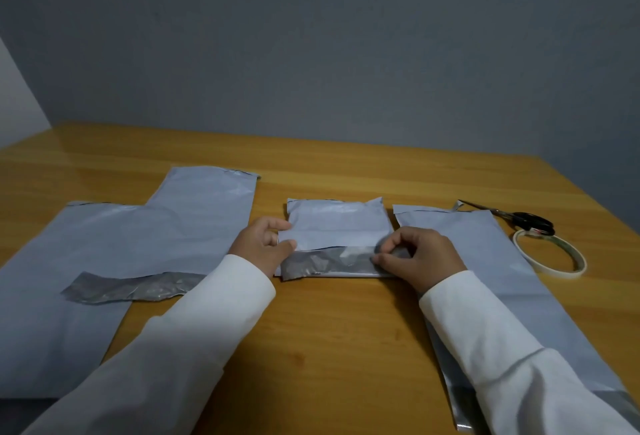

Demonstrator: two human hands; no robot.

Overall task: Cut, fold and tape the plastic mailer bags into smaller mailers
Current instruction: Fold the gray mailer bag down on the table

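a small folded mailer (pixel 337 226) lies flat near the middle of the wooden table (pixel 346 330), its dark grey inner side turned up as a crumpled strip along the near edge. the left hand (pixel 261 246) holds the mailer's left edge, thumb on top at the fold and the other fingers curled round the side. the right hand (pixel 420 256) rests on the mailer's near right corner with its fingers bent together; thumb and forefinger seem to pinch something small at the grey strip, perhaps a bit of tape, but it is too blurred to be sure. both arms wear white sleeves.

to the left lie two large grey mailer bags (pixel 114 254), overlapping, with a cut dark grey strip (pixel 131 287) on the nearer one. just right of the folded mailer lies another long mailer bag (pixel 498 268), partly under the right sleeve. beyond it, a roll of tape (pixel 550 254) lies flat, touching the black-handled scissors (pixel 519 220) behind it.
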